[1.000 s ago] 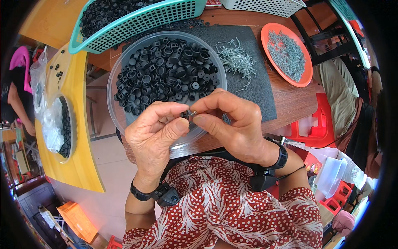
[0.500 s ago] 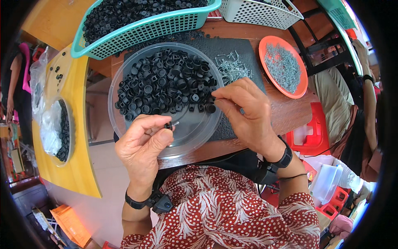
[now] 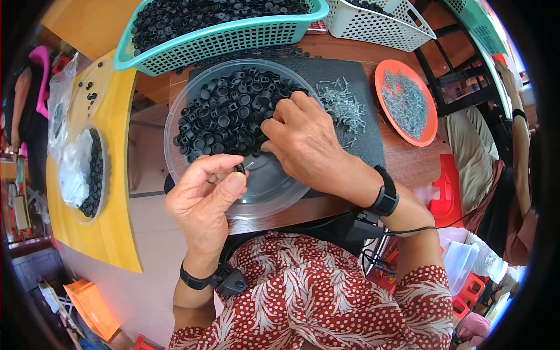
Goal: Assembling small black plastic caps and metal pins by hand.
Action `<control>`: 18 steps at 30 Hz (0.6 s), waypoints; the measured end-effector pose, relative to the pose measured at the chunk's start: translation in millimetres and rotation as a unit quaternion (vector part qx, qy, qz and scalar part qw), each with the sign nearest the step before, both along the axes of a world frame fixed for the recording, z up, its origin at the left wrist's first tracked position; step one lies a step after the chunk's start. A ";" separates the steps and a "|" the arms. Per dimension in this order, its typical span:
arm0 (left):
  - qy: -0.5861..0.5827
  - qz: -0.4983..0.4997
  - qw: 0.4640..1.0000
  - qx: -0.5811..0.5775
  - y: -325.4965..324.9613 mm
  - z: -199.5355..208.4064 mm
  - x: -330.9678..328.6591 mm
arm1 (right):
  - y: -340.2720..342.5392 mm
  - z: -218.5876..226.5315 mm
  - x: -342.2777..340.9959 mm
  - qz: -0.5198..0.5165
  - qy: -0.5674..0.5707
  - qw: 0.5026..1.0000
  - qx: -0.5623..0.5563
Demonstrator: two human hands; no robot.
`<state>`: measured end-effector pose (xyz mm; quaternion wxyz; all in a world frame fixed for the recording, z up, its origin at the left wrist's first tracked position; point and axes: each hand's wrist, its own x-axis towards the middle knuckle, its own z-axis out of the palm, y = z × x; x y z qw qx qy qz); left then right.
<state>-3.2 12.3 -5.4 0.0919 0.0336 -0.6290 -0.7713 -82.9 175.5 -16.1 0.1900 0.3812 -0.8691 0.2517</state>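
Observation:
My left hand pinches a small black cap with a screw between thumb and fingertips, just above the near rim of a clear round bowl. The bowl holds a heap of black plastic caps. My right hand reaches into that heap, fingers curled down among the caps; what it grips is hidden. A scatter of small silver screws lies on a black mat just right of the bowl.
A teal basket of black caps and a white basket stand at the back. An orange plate of screws sits right. A yellow table with more caps and a plastic bag is left. Another person sits at right.
My hands have parted. The right hand moved from the left hand up into the heap of caps, while the left hand stays low with the small assembled piece.

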 end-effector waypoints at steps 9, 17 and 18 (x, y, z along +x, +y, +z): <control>-0.037 0.006 0.999 0.021 -1.2 1.1 0.4 | -1.1 -1.1 6.2 0.015 0.011 1.000 -0.020; -0.005 0.002 1.000 0.021 3.3 -0.1 -6.9 | 0.9 14.9 33.6 0.058 -0.162 0.975 -0.141; -0.005 0.002 1.000 0.020 4.2 -0.3 -5.9 | 0.7 14.3 34.8 0.058 -0.163 0.975 -0.143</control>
